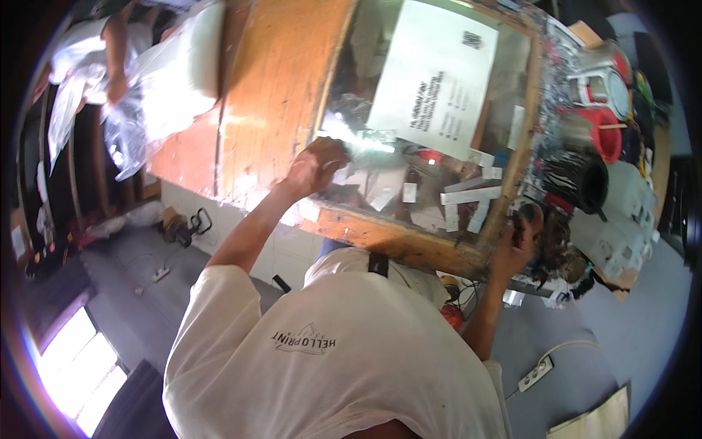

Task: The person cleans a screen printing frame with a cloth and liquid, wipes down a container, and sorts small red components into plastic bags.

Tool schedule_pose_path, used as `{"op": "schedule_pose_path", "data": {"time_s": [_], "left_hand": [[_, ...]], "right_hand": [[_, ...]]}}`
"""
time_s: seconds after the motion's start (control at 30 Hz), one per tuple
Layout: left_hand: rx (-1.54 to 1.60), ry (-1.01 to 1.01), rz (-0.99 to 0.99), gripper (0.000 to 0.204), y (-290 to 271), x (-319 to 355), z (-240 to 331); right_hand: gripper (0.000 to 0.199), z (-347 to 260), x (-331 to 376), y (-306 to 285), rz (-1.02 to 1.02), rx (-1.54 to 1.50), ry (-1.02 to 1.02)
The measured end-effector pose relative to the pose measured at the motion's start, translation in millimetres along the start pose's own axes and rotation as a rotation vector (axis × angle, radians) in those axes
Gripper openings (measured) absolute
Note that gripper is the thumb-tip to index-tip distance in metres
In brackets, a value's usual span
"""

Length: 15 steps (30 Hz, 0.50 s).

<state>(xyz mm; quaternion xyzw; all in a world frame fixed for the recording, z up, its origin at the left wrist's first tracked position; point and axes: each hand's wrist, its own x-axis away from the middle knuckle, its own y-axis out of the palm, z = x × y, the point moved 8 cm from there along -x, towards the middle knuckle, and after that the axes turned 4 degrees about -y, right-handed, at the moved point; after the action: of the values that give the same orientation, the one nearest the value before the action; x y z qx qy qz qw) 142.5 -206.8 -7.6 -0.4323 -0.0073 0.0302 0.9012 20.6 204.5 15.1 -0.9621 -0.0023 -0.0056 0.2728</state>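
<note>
A glass pane set in a wooden frame lies before me on the bench. My left hand rests at the pane's left edge with its fingers curled; what they hold, if anything, is hidden by glare. Beyond it a white printed sheet lies on the glass. Several short white strips are scattered nearer me. At the frame's near right corner, my right hand has its fingers bent around something dark, too unclear to name, among cluttered cans.
Along the right stand a red pot, a white can and a black striped container. At far left a person handles clear plastic film. A power strip lies on the floor at right.
</note>
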Motion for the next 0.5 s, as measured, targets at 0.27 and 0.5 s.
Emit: {"op": "schedule_pose_path", "data": {"time_s": [0.27,0.5], "left_hand": [[-0.077,-0.044,0.125,0.032,43,-29,54],[-0.448,0.142,-0.173,0.053,145,-100,142]], "right_hand": [[0.024,4,21,-4,0.049,0.030,-0.006],[0.026,7,52,6,0.000,-0.018,0.115]]}}
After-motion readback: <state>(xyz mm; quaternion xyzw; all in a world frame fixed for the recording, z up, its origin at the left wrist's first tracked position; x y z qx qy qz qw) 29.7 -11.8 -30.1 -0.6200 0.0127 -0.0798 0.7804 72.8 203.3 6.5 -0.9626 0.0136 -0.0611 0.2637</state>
